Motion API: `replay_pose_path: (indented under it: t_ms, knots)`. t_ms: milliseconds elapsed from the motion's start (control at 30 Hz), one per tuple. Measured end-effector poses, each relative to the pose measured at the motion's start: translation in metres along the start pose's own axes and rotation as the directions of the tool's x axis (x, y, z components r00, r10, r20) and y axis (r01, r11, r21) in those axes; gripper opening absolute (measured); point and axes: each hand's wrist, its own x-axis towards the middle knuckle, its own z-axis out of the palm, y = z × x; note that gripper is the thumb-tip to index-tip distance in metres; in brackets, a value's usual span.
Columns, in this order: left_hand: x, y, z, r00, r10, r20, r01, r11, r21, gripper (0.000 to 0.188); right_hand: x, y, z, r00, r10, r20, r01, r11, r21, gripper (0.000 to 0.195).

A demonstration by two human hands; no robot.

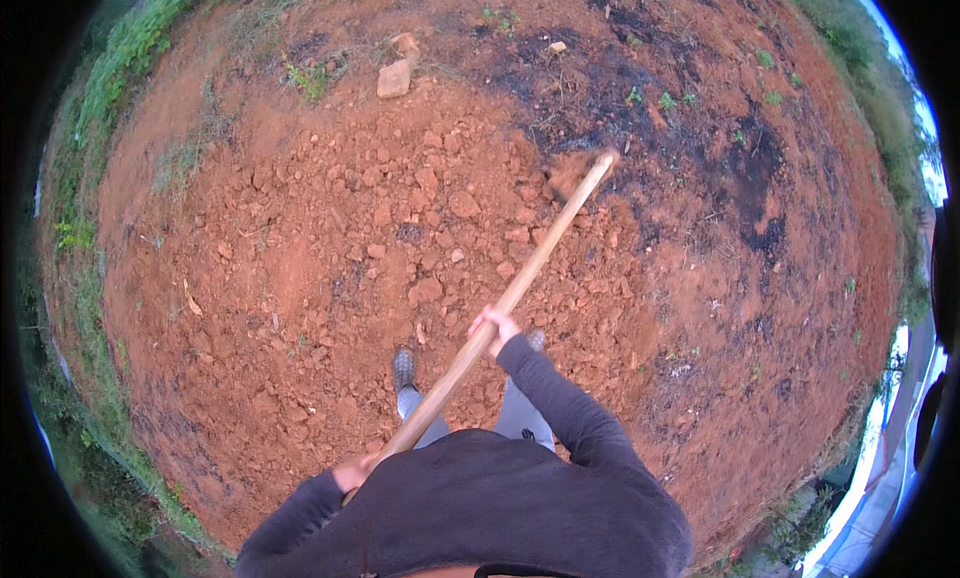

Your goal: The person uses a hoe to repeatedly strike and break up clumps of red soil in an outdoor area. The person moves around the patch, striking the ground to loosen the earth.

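Note:
A long wooden tool handle (pixel 538 259) runs slantwise from my waist up to the broken ground at the upper right. My left hand (pixel 355 474) grips its lower end by my left side. Farther up the shaft, near its middle, my right hand (pixel 496 329) is closed around the wood. The tool's head at the far end is blurred and partly hidden by reddish soil, so its kind cannot be told. Loose clods of red earth (pixel 426 291) lie in front of my feet and around the far end of the handle.
A pale block (pixel 394 79) lies on the soil beyond the clods, and a small light stone (pixel 556 47) farther right. Blackened ground (pixel 754 165) with small green plants spreads at the right. My shoe (pixel 403 368) stands on loose earth. Green growth (pixel 124 75) borders the left.

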Motion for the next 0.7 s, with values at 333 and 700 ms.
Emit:
replay_pose_path:
  t_ms: [333,700]
  knots:
    - [-0.049,-0.138,0.019,0.719,-0.284,-0.634,0.684,0.454,0.571,0.029,0.071,0.089,-0.117,0.920,0.200,-0.337,-0.165,0.978,0.131,0.017]
    - [0.060,-0.130,0.017,0.768,0.035,-0.639,0.538,0.506,0.674,0.031,0.066,-0.028,-0.144,0.911,-0.234,-0.341,0.100,0.925,-0.367,0.031]
